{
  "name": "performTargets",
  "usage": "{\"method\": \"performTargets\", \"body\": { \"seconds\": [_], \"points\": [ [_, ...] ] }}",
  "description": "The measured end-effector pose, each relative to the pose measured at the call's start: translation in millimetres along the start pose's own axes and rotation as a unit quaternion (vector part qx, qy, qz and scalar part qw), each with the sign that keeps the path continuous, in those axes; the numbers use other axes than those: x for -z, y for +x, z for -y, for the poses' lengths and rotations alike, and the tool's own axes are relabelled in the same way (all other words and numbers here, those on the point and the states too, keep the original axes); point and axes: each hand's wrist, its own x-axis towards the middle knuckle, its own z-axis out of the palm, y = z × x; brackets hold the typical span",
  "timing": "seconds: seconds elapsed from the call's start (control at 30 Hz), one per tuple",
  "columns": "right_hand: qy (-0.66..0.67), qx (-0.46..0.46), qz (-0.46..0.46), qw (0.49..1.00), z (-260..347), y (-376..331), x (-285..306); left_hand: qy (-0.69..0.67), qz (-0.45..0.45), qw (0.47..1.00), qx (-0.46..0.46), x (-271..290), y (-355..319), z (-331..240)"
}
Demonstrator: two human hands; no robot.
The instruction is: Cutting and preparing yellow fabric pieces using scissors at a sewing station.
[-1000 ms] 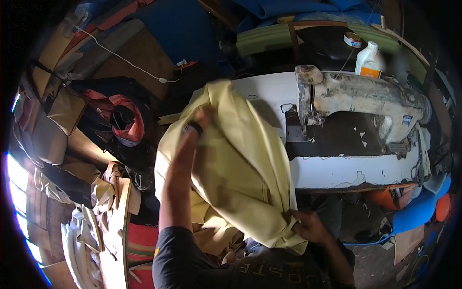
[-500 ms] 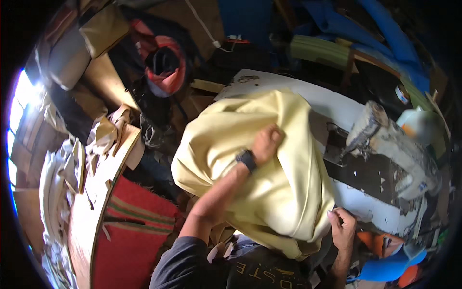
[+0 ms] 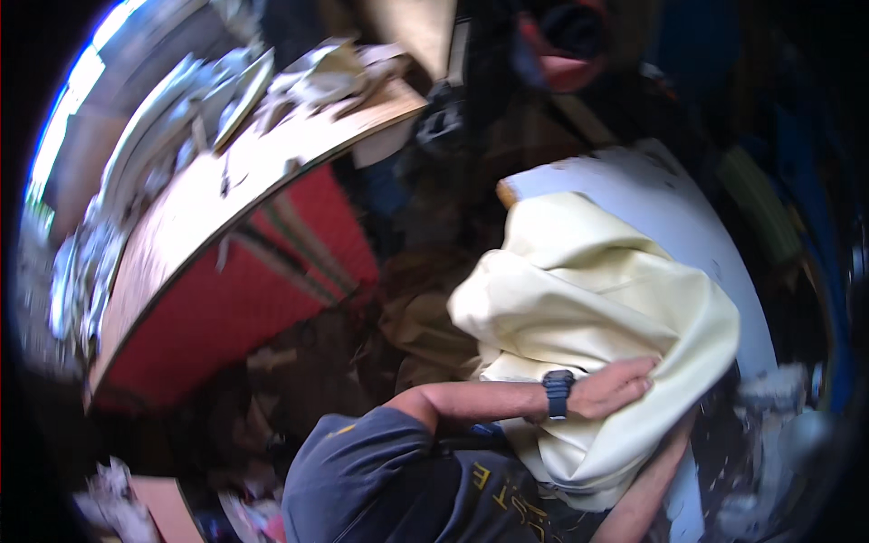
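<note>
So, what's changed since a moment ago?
The view has swung left. The left hand has come across to the right, nearer the body; the pale yellow cloth lies in new folds. The right hand is now out of sight behind it, its grip hidden. The cloth still hides part of the white tabletop; the watch stays on.

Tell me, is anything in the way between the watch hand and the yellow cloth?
Nothing visible: the left hand lies directly on the yellow cloth. The cloth hides the right hand, so I can't tell there.
</note>
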Motion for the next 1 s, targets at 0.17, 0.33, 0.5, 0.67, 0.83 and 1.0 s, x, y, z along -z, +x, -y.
{"method": "performTargets", "body": {
  "seconds": [0.17, 0.33, 0.5, 0.67, 0.83, 1.0],
  "points": [
    [0.025, 0.054, 0.066, 0.996, 0, -16, -19, 0.032, 0.031, 0.999, -0.013, 4, -8, -18],
    [0.007, 0.156, 0.056, 0.986, 8, -45, -40, 0.101, 0.207, 0.973, -0.021, 75, -50, -62],
    [-0.049, 0.097, -0.041, 0.993, 35, -70, -38, -0.047, -0.459, 0.884, 0.074, 244, -155, 15],
    [-0.078, 0.110, -0.013, 0.991, 37, -91, -38, 0.039, -0.383, 0.791, 0.476, 266, -234, 220],
    [-0.107, 0.096, -0.044, 0.989, 34, -115, -27, -0.193, -0.292, 0.803, 0.482, 205, -231, 299],
    [-0.119, 0.111, -0.053, 0.985, 33, -126, -20, -0.132, -0.370, 0.760, 0.517, 189, -205, 170]
  ]
}}
